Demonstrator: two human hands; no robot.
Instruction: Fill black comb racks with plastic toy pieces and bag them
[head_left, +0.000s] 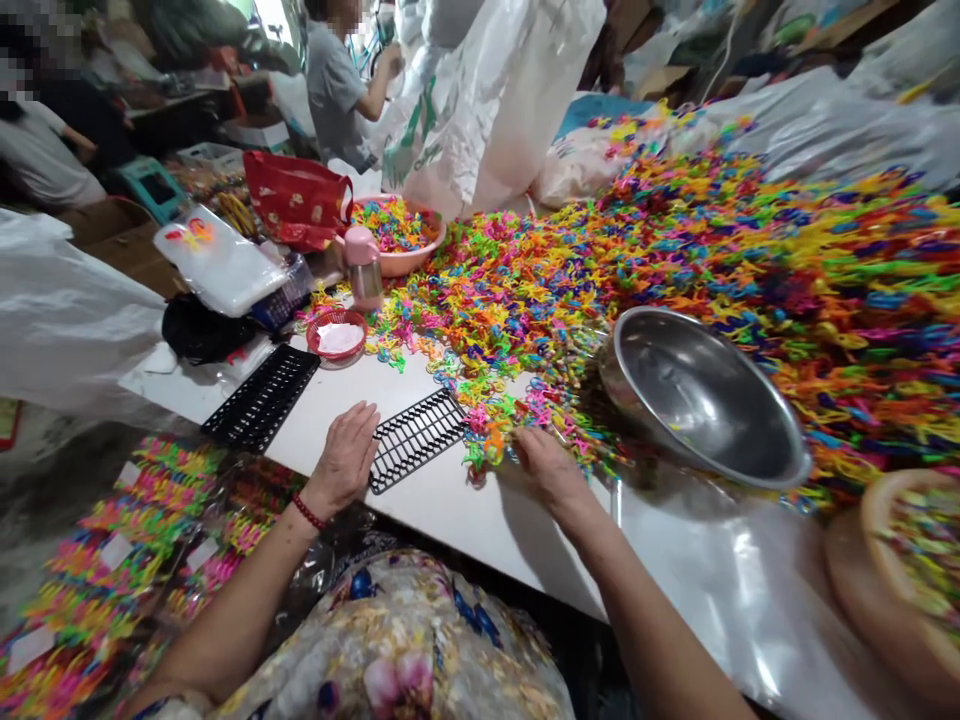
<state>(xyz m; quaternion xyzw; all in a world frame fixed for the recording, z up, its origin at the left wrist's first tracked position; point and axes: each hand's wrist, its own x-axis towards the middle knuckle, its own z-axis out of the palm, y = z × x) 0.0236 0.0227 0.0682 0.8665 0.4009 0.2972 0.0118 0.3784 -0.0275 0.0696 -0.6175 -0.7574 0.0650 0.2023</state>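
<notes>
My left hand (349, 457) lies at the left end of a black plastic grid rack (418, 438), fingers stretched out close together against its edge. No plastic pieces are seen on the rack's bars. My right hand (551, 472) is at the near edge of a big heap of small coloured plastic pieces (525, 290), right of the rack. Its fingers are curled in and partly hidden, so what they hold cannot be made out. A few orange and green pieces (491, 440) lie between that hand and the rack.
Stacked black racks (262, 398) lie left, near a red basket (337, 336) and a pink-topped bottle (364, 268). A steel bowl (705, 395) tilts on the heap's right side. A round tub (862, 560) stands at far right. Packed coloured pieces (127, 560) lie below left. People work behind.
</notes>
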